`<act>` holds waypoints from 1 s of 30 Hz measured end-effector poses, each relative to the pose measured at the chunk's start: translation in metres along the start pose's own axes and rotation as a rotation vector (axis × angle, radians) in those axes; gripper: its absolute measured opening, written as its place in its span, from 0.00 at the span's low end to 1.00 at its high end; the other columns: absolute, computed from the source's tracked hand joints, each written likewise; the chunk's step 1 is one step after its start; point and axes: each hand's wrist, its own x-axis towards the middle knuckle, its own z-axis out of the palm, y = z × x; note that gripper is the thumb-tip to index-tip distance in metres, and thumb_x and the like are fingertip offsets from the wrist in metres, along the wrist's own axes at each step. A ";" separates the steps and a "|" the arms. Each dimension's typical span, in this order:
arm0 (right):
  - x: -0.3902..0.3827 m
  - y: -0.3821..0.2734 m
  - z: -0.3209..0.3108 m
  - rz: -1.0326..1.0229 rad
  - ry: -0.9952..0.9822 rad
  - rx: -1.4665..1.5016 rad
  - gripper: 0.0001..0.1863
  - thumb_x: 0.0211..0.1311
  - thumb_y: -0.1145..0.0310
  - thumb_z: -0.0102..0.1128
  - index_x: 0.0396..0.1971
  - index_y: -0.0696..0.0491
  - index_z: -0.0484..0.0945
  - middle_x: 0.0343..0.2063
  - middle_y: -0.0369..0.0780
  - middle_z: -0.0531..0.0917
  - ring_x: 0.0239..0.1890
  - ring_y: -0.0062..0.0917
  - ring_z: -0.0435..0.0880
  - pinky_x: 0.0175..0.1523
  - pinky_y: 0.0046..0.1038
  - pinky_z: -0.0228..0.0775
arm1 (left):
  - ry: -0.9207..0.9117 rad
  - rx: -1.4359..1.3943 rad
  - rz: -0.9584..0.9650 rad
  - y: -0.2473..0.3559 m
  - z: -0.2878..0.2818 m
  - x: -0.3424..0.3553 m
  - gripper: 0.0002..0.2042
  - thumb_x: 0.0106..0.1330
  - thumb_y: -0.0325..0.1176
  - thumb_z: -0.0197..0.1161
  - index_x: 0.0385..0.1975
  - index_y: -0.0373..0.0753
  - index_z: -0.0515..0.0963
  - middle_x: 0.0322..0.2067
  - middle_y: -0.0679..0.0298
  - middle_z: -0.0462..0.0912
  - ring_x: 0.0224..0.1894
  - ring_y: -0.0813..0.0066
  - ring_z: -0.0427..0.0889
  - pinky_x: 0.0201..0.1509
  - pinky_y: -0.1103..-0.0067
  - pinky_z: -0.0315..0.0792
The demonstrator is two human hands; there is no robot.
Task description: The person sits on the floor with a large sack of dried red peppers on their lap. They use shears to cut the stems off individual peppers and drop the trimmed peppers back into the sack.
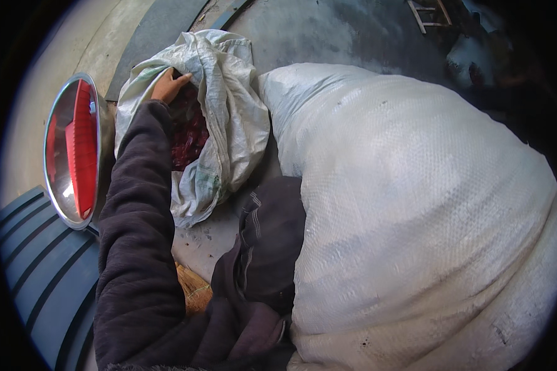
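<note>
An open white woven sack (pixel 232 117) stands ahead of me, its mouth folded outward. Inside lie dark red, glossy pieces (pixel 190 137) that look like dried chillies. My left hand (pixel 169 86) reaches to the far left side of the mouth and grips the sack's rim there, thumb toward the opening; its other fingers are partly hidden. A much larger, bulging white woven sack (pixel 414 204) fills the right side, leaning close against my dark-clothed leg (pixel 269 241). My right hand does not show.
Left of the open sack, a shiny metal basin (pixel 54 179) holds a red plastic basket (pixel 83 148). Grey slats (pixel 46 266) lie at the lower left. Something yellow-brown and straw-like (pixel 194 289) sits beneath my left arm. A small wooden frame (pixel 430 15) is at the far right.
</note>
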 end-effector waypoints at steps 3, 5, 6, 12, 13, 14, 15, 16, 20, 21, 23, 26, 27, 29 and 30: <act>0.007 -0.001 0.011 -0.011 -0.017 0.042 0.32 0.63 0.60 0.75 0.65 0.53 0.75 0.43 0.44 0.90 0.39 0.38 0.90 0.44 0.35 0.80 | -0.078 -0.064 0.123 -0.055 -0.019 -0.003 0.29 0.71 0.45 0.64 0.64 0.29 0.75 0.59 0.50 0.84 0.61 0.60 0.82 0.67 0.71 0.71; 0.004 -0.003 0.011 -0.002 -0.012 0.044 0.32 0.63 0.60 0.75 0.65 0.53 0.75 0.42 0.44 0.90 0.39 0.38 0.90 0.44 0.35 0.81 | 0.070 0.258 0.078 -0.079 0.009 -0.033 0.34 0.67 0.50 0.69 0.67 0.33 0.73 0.65 0.46 0.79 0.67 0.52 0.78 0.73 0.67 0.69; 0.003 -0.003 0.008 -0.003 -0.009 0.046 0.32 0.63 0.60 0.75 0.65 0.53 0.75 0.42 0.44 0.90 0.39 0.38 0.90 0.44 0.35 0.81 | 0.056 0.306 0.058 -0.083 0.025 -0.059 0.36 0.65 0.51 0.71 0.68 0.35 0.74 0.64 0.45 0.79 0.67 0.50 0.78 0.73 0.66 0.69; -0.002 -0.013 0.018 -0.033 0.009 0.123 0.32 0.63 0.61 0.75 0.65 0.53 0.75 0.42 0.45 0.90 0.38 0.39 0.90 0.43 0.36 0.81 | 0.046 -0.321 0.011 -0.129 0.091 -0.165 0.31 0.70 0.38 0.70 0.69 0.31 0.71 0.65 0.48 0.79 0.66 0.59 0.79 0.70 0.69 0.71; -0.007 -0.023 0.017 -0.026 0.009 0.131 0.32 0.63 0.61 0.75 0.65 0.53 0.75 0.41 0.45 0.90 0.38 0.39 0.90 0.43 0.36 0.81 | -0.006 -0.324 0.073 -0.103 0.096 -0.178 0.28 0.72 0.33 0.68 0.69 0.30 0.70 0.63 0.51 0.80 0.63 0.63 0.81 0.67 0.72 0.73; -0.007 -0.031 0.016 -0.021 0.004 0.142 0.32 0.62 0.61 0.75 0.65 0.53 0.75 0.41 0.45 0.90 0.38 0.39 0.90 0.43 0.36 0.81 | -0.037 -0.394 0.073 -0.084 0.098 -0.190 0.27 0.72 0.32 0.68 0.68 0.30 0.71 0.61 0.53 0.81 0.61 0.66 0.81 0.65 0.74 0.74; 0.008 -0.053 0.025 -0.042 -0.037 0.192 0.32 0.62 0.61 0.75 0.65 0.53 0.75 0.41 0.45 0.90 0.38 0.39 0.90 0.42 0.36 0.81 | -0.021 -0.463 0.050 -0.071 0.087 -0.211 0.26 0.72 0.32 0.68 0.68 0.30 0.72 0.60 0.54 0.82 0.59 0.69 0.82 0.63 0.76 0.74; 0.000 -0.002 0.039 -0.117 0.147 0.065 0.32 0.62 0.60 0.75 0.65 0.50 0.75 0.36 0.45 0.90 0.35 0.40 0.90 0.39 0.38 0.81 | -0.085 -0.464 0.094 -0.017 0.090 -0.208 0.25 0.73 0.31 0.67 0.67 0.30 0.73 0.58 0.55 0.83 0.57 0.71 0.82 0.62 0.76 0.75; 0.000 -0.021 0.039 -0.186 0.129 0.115 0.35 0.57 0.56 0.79 0.65 0.43 0.76 0.33 0.44 0.88 0.32 0.41 0.90 0.34 0.41 0.78 | 0.105 -0.470 0.492 0.158 0.029 -0.251 0.19 0.76 0.29 0.63 0.64 0.31 0.76 0.53 0.58 0.85 0.51 0.75 0.83 0.57 0.78 0.76; -0.002 -0.024 0.033 -0.137 0.060 0.193 0.35 0.58 0.54 0.78 0.65 0.43 0.76 0.32 0.45 0.88 0.32 0.43 0.89 0.34 0.42 0.78 | 0.177 -0.393 0.635 0.212 0.017 -0.272 0.18 0.77 0.29 0.62 0.64 0.31 0.76 0.52 0.58 0.85 0.50 0.75 0.84 0.57 0.78 0.76; 0.000 -0.033 0.027 -0.141 0.044 0.236 0.37 0.55 0.48 0.79 0.63 0.44 0.76 0.32 0.48 0.88 0.33 0.46 0.89 0.35 0.43 0.78 | 0.358 -0.272 0.716 0.288 -0.009 -0.306 0.17 0.78 0.29 0.60 0.62 0.30 0.78 0.51 0.57 0.86 0.48 0.72 0.85 0.57 0.76 0.77; 0.001 -0.044 0.001 -0.136 -0.010 0.237 0.39 0.52 0.41 0.78 0.61 0.45 0.78 0.32 0.48 0.88 0.34 0.46 0.89 0.37 0.44 0.79 | 0.561 -0.259 0.926 0.377 -0.018 -0.376 0.17 0.78 0.32 0.60 0.60 0.29 0.80 0.50 0.53 0.87 0.47 0.67 0.86 0.58 0.73 0.78; 0.003 -0.044 -0.009 -0.198 0.047 0.237 0.39 0.50 0.39 0.78 0.59 0.45 0.79 0.32 0.48 0.88 0.35 0.46 0.89 0.37 0.44 0.79 | 0.590 -0.266 0.981 0.404 -0.013 -0.402 0.16 0.79 0.31 0.59 0.59 0.29 0.80 0.51 0.52 0.86 0.47 0.66 0.86 0.57 0.71 0.79; 0.003 -0.045 -0.024 -0.217 0.098 0.260 0.39 0.49 0.41 0.80 0.57 0.48 0.82 0.27 0.47 0.87 0.29 0.43 0.89 0.33 0.41 0.78 | 0.456 -0.234 1.256 0.435 -0.008 -0.429 0.16 0.79 0.29 0.55 0.59 0.27 0.79 0.52 0.50 0.86 0.50 0.63 0.86 0.58 0.69 0.79; 0.004 -0.044 -0.031 -0.204 0.095 0.279 0.39 0.49 0.41 0.80 0.57 0.49 0.82 0.28 0.47 0.88 0.30 0.43 0.89 0.33 0.40 0.78 | 0.314 -0.228 1.281 0.449 0.004 -0.446 0.16 0.77 0.27 0.57 0.61 0.29 0.78 0.53 0.50 0.86 0.52 0.62 0.86 0.60 0.68 0.79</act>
